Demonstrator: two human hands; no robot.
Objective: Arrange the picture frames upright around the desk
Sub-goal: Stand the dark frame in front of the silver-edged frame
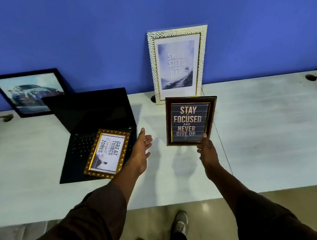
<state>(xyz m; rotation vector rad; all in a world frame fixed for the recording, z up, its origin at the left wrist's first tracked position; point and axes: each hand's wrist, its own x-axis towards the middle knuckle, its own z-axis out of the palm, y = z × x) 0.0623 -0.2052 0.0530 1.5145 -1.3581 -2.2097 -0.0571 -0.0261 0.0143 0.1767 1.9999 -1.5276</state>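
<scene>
- Four frames in view; my right hand (206, 150) pinches the bottom edge of the dark red frame (190, 120), upright, near the white frame (178, 64) at the wall.
- Left hand (142, 151) open, empty, beside the gold frame (107, 153) lying flat on the laptop (89, 113).
- Judgement: rigid, light, glass-fronted, top-heavy under a one-edge grip; support both sides before releasing on the bench (267, 131).

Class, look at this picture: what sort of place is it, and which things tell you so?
Probably an office workstation: a pale desk against a blue partition wall, with an open laptop on it.
</scene>
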